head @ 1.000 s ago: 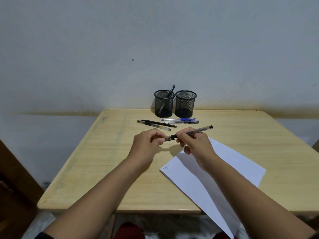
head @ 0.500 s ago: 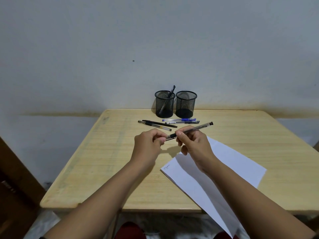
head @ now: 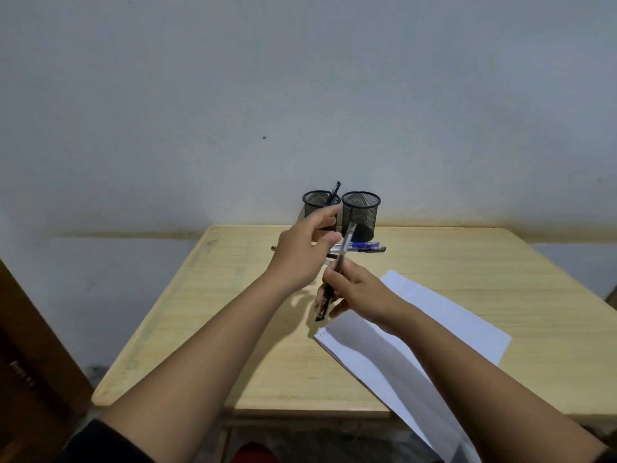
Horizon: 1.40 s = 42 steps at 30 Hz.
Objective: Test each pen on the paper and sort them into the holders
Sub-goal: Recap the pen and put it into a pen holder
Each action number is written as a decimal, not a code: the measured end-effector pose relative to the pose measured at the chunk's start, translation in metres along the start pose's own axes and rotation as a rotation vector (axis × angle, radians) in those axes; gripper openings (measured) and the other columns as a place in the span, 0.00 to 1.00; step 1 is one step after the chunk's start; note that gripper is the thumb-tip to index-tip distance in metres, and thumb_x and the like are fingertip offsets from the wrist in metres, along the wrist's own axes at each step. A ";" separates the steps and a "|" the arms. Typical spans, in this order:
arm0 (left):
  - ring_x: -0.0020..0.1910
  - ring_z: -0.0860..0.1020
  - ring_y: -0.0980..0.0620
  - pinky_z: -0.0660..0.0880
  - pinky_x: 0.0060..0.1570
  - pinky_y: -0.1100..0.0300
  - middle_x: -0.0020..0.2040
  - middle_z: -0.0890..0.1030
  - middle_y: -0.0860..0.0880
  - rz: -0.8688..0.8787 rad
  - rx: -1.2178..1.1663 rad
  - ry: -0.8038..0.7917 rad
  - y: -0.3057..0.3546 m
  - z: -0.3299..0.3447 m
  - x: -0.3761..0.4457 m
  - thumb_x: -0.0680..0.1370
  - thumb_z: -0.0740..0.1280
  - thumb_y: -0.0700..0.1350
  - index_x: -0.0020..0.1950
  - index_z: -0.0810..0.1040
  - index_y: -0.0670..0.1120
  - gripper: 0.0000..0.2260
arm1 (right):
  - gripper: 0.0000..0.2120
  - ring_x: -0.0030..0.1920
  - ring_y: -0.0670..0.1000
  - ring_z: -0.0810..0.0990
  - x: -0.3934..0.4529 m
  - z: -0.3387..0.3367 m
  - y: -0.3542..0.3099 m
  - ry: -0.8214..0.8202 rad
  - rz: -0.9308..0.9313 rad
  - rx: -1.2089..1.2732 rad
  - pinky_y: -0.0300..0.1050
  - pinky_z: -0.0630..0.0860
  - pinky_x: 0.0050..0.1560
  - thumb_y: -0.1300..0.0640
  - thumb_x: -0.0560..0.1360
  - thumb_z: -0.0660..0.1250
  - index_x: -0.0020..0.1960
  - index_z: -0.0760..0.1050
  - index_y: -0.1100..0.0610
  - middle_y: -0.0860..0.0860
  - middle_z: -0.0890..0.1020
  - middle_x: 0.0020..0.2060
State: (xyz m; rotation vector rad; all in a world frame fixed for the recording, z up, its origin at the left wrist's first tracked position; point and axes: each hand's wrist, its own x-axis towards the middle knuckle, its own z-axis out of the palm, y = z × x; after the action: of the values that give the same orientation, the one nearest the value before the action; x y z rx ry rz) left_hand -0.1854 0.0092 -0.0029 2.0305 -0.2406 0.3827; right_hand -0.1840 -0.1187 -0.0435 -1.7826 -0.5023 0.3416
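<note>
My right hand (head: 360, 292) grips a clear-barrelled pen with a black grip (head: 344, 248), held steeply with its dark tip down, just above the near-left corner of the white paper (head: 450, 322). My left hand (head: 300, 255) is raised in front of the left mesh holder (head: 315, 203), thumb and forefinger slightly apart. Whether something small sits in its palm is hidden. One dark pen (head: 335, 190) stands in the left holder. The right mesh holder (head: 360, 215) looks empty. Several loose pens (head: 365, 247) lie on the table before the holders, partly hidden by my left hand.
The wooden table (head: 233, 312) stands against a pale wall. The paper hangs over the table's near edge, and a small scribble marks its corner. A dark wooden piece of furniture (head: 30, 362) stands at the far left.
My hands have separated. The left hand has lifted away towards the holders, while the right hand has swung the pen from nearly level to steep, tip down by the paper's corner.
</note>
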 end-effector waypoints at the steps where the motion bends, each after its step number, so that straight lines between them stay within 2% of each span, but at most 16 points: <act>1: 0.54 0.78 0.58 0.71 0.59 0.64 0.55 0.77 0.55 0.006 -0.018 -0.012 0.002 0.001 0.002 0.77 0.64 0.42 0.67 0.70 0.59 0.20 | 0.08 0.39 0.55 0.80 -0.001 0.001 -0.002 -0.017 0.002 -0.039 0.44 0.77 0.38 0.56 0.82 0.54 0.52 0.65 0.61 0.55 0.80 0.37; 4: 0.53 0.79 0.56 0.73 0.56 0.65 0.54 0.80 0.52 0.003 -0.057 -0.012 0.002 0.004 0.006 0.76 0.66 0.40 0.65 0.73 0.59 0.21 | 0.12 0.36 0.54 0.79 -0.006 -0.001 -0.007 -0.050 0.023 -0.101 0.44 0.77 0.37 0.54 0.82 0.53 0.56 0.64 0.64 0.55 0.78 0.35; 7: 0.48 0.80 0.56 0.73 0.47 0.73 0.49 0.81 0.52 -0.021 -0.110 0.053 0.002 0.004 0.006 0.75 0.66 0.38 0.60 0.77 0.53 0.16 | 0.09 0.34 0.55 0.80 -0.012 -0.006 -0.010 -0.028 0.031 -0.089 0.47 0.78 0.36 0.53 0.81 0.57 0.51 0.67 0.60 0.54 0.76 0.32; 11: 0.43 0.79 0.55 0.72 0.42 0.68 0.46 0.80 0.52 -0.103 -0.097 0.193 -0.005 -0.004 0.005 0.75 0.68 0.42 0.57 0.79 0.51 0.11 | 0.10 0.35 0.54 0.81 -0.020 -0.020 -0.014 0.154 0.030 -0.069 0.43 0.77 0.34 0.53 0.76 0.66 0.50 0.72 0.60 0.53 0.77 0.33; 15: 0.38 0.75 0.61 0.68 0.34 0.77 0.41 0.78 0.54 -0.187 -0.019 0.221 -0.015 -0.006 0.000 0.75 0.68 0.47 0.52 0.80 0.49 0.07 | 0.06 0.33 0.48 0.80 -0.023 -0.037 -0.021 0.360 0.002 0.094 0.39 0.77 0.34 0.59 0.73 0.70 0.47 0.75 0.60 0.53 0.79 0.36; 16: 0.40 0.77 0.59 0.69 0.35 0.77 0.42 0.80 0.53 -0.201 -0.014 0.203 -0.017 -0.004 -0.001 0.75 0.68 0.48 0.51 0.80 0.49 0.07 | 0.05 0.33 0.49 0.80 -0.023 -0.041 -0.024 0.402 -0.011 0.131 0.38 0.77 0.34 0.60 0.72 0.71 0.44 0.76 0.59 0.53 0.79 0.36; 18: 0.46 0.81 0.53 0.72 0.43 0.68 0.44 0.83 0.51 -0.217 -0.009 0.162 -0.018 -0.001 -0.001 0.76 0.67 0.50 0.48 0.81 0.50 0.06 | 0.05 0.31 0.49 0.79 -0.022 -0.047 -0.032 0.450 -0.030 0.133 0.38 0.77 0.35 0.61 0.71 0.72 0.41 0.76 0.58 0.53 0.79 0.34; 20: 0.47 0.80 0.52 0.72 0.44 0.62 0.44 0.83 0.50 -0.207 0.053 0.126 -0.016 0.001 0.002 0.76 0.65 0.51 0.48 0.81 0.50 0.07 | 0.06 0.30 0.47 0.79 -0.021 -0.051 -0.041 0.452 -0.034 0.069 0.38 0.75 0.34 0.61 0.70 0.73 0.40 0.76 0.56 0.51 0.80 0.32; 22: 0.46 0.78 0.51 0.70 0.41 0.62 0.44 0.83 0.49 -0.182 0.135 0.079 -0.012 0.000 0.007 0.77 0.64 0.51 0.48 0.81 0.48 0.09 | 0.06 0.29 0.47 0.79 -0.019 -0.057 -0.052 0.453 -0.051 0.016 0.36 0.73 0.31 0.60 0.69 0.74 0.39 0.77 0.56 0.51 0.80 0.31; 25: 0.48 0.77 0.51 0.69 0.46 0.62 0.45 0.82 0.49 -0.138 0.269 -0.042 -0.005 -0.002 0.015 0.77 0.63 0.49 0.51 0.81 0.47 0.10 | 0.07 0.30 0.48 0.79 -0.017 -0.068 -0.066 0.499 -0.095 -0.054 0.35 0.71 0.29 0.57 0.70 0.73 0.42 0.78 0.60 0.52 0.80 0.31; 27: 0.48 0.73 0.52 0.67 0.47 0.63 0.45 0.79 0.50 -0.110 0.365 -0.110 0.002 -0.001 0.021 0.79 0.61 0.49 0.53 0.80 0.46 0.11 | 0.13 0.30 0.48 0.79 -0.016 -0.075 -0.073 0.544 -0.097 -0.144 0.37 0.70 0.30 0.53 0.73 0.71 0.46 0.78 0.64 0.52 0.80 0.30; 30: 0.50 0.73 0.49 0.70 0.49 0.59 0.50 0.81 0.46 -0.064 0.470 -0.160 0.010 0.005 0.032 0.79 0.59 0.48 0.53 0.80 0.45 0.12 | 0.16 0.30 0.47 0.79 -0.016 -0.087 -0.082 0.592 -0.059 -0.346 0.38 0.69 0.30 0.50 0.75 0.67 0.46 0.78 0.65 0.50 0.78 0.29; 33: 0.56 0.75 0.44 0.71 0.51 0.56 0.56 0.78 0.42 -0.014 0.603 -0.197 0.021 0.013 0.042 0.79 0.60 0.48 0.55 0.77 0.42 0.12 | 0.15 0.31 0.48 0.79 -0.021 -0.100 -0.087 0.611 0.008 -0.543 0.37 0.68 0.31 0.49 0.74 0.67 0.44 0.78 0.62 0.48 0.79 0.30; 37: 0.65 0.70 0.45 0.70 0.60 0.54 0.65 0.73 0.42 0.110 0.800 -0.219 0.037 0.023 0.049 0.80 0.59 0.49 0.63 0.72 0.40 0.17 | 0.13 0.31 0.46 0.80 -0.034 -0.114 -0.090 0.610 0.104 -0.746 0.33 0.69 0.28 0.51 0.74 0.67 0.43 0.78 0.61 0.49 0.79 0.31; 40: 0.67 0.67 0.45 0.68 0.62 0.55 0.67 0.70 0.42 0.188 0.854 -0.223 0.045 0.036 0.056 0.80 0.60 0.49 0.67 0.67 0.40 0.19 | 0.11 0.32 0.49 0.80 -0.047 -0.124 -0.092 0.632 0.170 -0.823 0.35 0.68 0.29 0.53 0.74 0.68 0.44 0.77 0.61 0.52 0.80 0.34; 42: 0.68 0.66 0.45 0.67 0.63 0.54 0.66 0.68 0.42 0.237 0.854 -0.231 0.052 0.047 0.058 0.80 0.59 0.50 0.67 0.65 0.39 0.20 | 0.08 0.30 0.48 0.79 -0.057 -0.132 -0.091 0.653 0.206 -0.868 0.36 0.69 0.30 0.53 0.73 0.69 0.43 0.76 0.59 0.51 0.80 0.33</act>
State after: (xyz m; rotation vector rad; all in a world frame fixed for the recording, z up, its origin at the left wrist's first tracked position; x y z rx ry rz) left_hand -0.1407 -0.0570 0.0404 2.9050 -0.5298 0.4411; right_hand -0.1848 -0.2386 0.0779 -2.6314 0.0373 -0.3943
